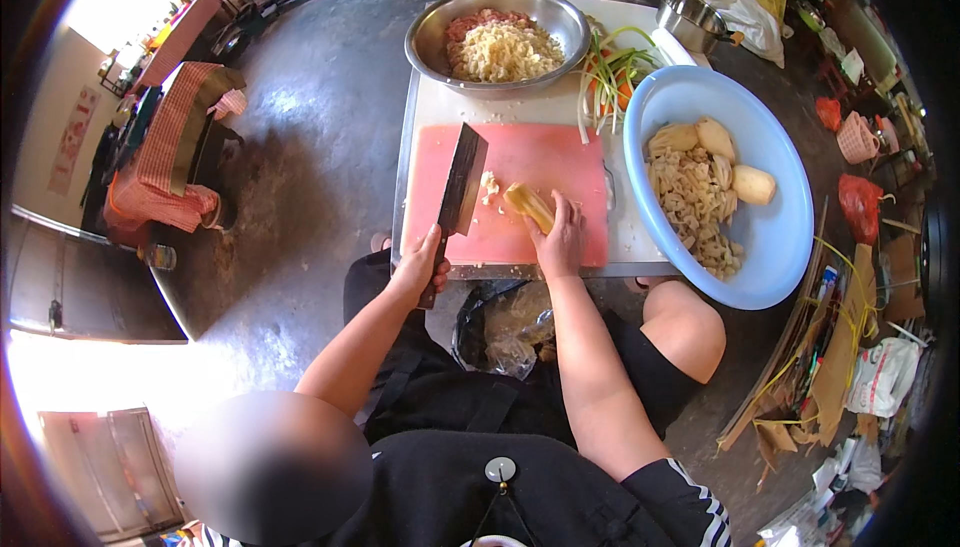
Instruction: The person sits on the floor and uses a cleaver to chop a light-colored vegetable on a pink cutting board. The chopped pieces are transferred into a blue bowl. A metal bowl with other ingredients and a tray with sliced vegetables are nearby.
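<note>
My left hand (421, 266) grips the dark wooden handle of a broad-bladed cleaver (463, 179). Its blade stands over the left half of a pink cutting board (540, 153), angled away from me. On the right half, my right hand (562, 236) holds a pale yellow piece of vegetable (529, 204) with the fingertips. Between blade and piece lie a few chopped bits (489, 185). Beyond the board, a steel bowl (420, 59) contains minced meat (487, 20) and a heap of chopped pale vegetable (514, 50).
A light blue basin (780, 247) at the right holds peeled root pieces and chopped chunks. Scallions (626, 67) and carrots lie behind the board; a steel pot (686, 22) stands farther back. Below the table edge is a black-lined bin (517, 329). Cardboard (840, 352) clutters the right floor.
</note>
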Motion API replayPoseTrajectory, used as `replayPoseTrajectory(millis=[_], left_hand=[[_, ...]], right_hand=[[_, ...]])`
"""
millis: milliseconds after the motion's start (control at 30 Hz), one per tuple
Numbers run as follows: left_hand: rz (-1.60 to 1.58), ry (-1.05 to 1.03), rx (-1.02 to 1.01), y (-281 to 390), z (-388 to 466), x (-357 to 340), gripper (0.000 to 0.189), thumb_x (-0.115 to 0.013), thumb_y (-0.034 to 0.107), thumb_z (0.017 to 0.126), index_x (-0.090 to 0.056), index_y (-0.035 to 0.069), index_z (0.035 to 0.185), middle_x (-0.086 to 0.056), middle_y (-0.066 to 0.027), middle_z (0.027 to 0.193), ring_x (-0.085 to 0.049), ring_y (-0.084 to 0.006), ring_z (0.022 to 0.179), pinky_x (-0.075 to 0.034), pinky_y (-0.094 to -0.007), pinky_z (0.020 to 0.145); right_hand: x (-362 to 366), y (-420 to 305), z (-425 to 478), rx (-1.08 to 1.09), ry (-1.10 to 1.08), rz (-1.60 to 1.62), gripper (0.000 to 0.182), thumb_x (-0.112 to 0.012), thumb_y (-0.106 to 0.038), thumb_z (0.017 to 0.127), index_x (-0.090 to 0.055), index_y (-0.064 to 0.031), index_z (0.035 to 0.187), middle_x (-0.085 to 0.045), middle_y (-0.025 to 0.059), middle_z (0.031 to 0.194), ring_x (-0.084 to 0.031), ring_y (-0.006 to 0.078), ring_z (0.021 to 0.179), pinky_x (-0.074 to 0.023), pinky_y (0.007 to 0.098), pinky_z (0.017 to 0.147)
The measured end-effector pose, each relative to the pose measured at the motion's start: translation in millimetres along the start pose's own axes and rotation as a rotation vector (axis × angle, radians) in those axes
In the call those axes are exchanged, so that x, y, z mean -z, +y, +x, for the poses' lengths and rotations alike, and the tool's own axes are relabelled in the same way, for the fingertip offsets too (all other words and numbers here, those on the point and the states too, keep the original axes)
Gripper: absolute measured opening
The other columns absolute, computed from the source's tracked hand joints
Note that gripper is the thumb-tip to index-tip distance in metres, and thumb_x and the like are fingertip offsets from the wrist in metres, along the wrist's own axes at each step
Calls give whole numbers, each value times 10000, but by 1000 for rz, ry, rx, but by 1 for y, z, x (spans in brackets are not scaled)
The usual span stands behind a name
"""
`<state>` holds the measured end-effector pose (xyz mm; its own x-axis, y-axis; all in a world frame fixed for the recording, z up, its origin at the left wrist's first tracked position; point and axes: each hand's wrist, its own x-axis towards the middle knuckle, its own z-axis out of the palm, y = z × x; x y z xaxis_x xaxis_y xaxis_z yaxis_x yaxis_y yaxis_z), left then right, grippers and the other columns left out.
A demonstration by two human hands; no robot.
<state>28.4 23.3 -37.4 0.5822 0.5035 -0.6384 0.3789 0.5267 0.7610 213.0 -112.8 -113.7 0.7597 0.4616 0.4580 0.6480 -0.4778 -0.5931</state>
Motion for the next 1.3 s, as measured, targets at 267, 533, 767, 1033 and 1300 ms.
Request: replayPoseTrajectory(millis=[267,533,767,1033,1300], left_hand=[[473,19,-289,17,-24,-11,414,-455,384,951,-515,71,1215,-515,-68,610,-465,-140,448,-408,-288,441],[1074,113,-518,8,-20,-20,402,-463,336,945,-526,52,1222,-640,-143,866,-626,-228,768,-480,-357,725],[26,-11,-10,-7,-3,-15,345,-415,434,957,-481,117,1076,-398,-9,526,-372,-122,364,-319,-277,361],[579,53,-324,-7,-18,-18,400,-452,340,958,-534,33,1200,-462,0,558,-454,-98,464,-363,-278,458],[-95,35,67,-8,-8,-22,363,-412,405,965,-527,63,1007,-430,-14,542,-433,-111,411,-370,-274,384]], right_hand=[[-9,20,-2,75,-172,126,409,-655,-262,781,-581,-81,1139,-572,102,1033,-558,311,952,-441,416,833],[-8,13,-5,82,-171,47,364,-623,-263,805,-600,-71,1113,-571,110,965,-542,301,929,-430,433,816],[-15,14,-8,53,-159,43,352,-580,-281,837,-595,-71,1119,-556,109,1004,-523,298,953,-408,430,853],[-15,14,-8,88,-105,20,332,-564,-283,849,-602,-50,1082,-560,121,977,-522,316,936,-421,428,834],[-15,12,-7,67,-110,8,323,-566,-288,847,-594,-58,1073,-566,120,964,-530,312,937,-422,433,823]])
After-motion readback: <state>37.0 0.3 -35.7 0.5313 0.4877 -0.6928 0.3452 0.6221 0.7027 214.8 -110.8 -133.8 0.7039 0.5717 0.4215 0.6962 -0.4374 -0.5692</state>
